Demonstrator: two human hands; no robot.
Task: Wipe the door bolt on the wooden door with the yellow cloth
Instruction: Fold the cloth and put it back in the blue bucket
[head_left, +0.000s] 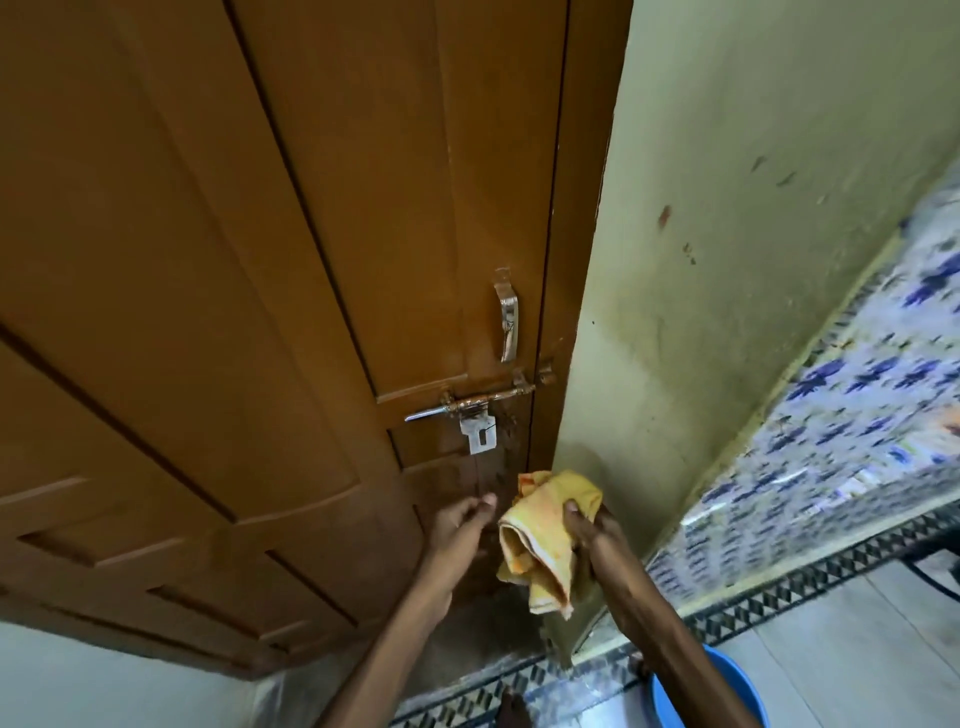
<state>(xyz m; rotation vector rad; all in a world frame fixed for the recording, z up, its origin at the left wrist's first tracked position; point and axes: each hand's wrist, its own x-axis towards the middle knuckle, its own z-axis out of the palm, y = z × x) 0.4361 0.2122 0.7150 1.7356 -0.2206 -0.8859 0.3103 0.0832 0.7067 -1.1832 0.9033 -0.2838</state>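
Door bolt (478, 401): mounted across the right edge of the wooden door (234, 260), below the pull handle (508, 325). Rod shot rightward toward the frame; lever end pointing left; a pale hasp plate (478, 434) hanging beneath it. Dark smudges noted on the wood just around and under the bolt, which likely explains the wiping.

Yellow cloth (545, 535): bunched and folded, grasped in the right hand (587, 530), thumb pressed over the front of the wad, fingers wrapped behind. Held below and slightly right of the bolt, apart from it, near the corner where door meets the greenish wall (727, 234). No contact with metal yet. Bunching judged deliberate: a thick pad gives something to press against the rod and into the brackets.

Left hand (465, 519): empty, fingers loosely curled, nothing gripped. Raised close to the door face below the hasp; whether it touches the wood cannot be told. Judged to be placed either to steady the door or to help refold the cloth.

Blue tub (727, 691) partly seen at floor level behind the right forearm; contents hidden. Patterned tiling (857, 415) along the wall to the right.

Task judged at the approach stage: cloth to be lifted to the bolt and drawn along it. Loose hasp plate could swing or catch the fabric.
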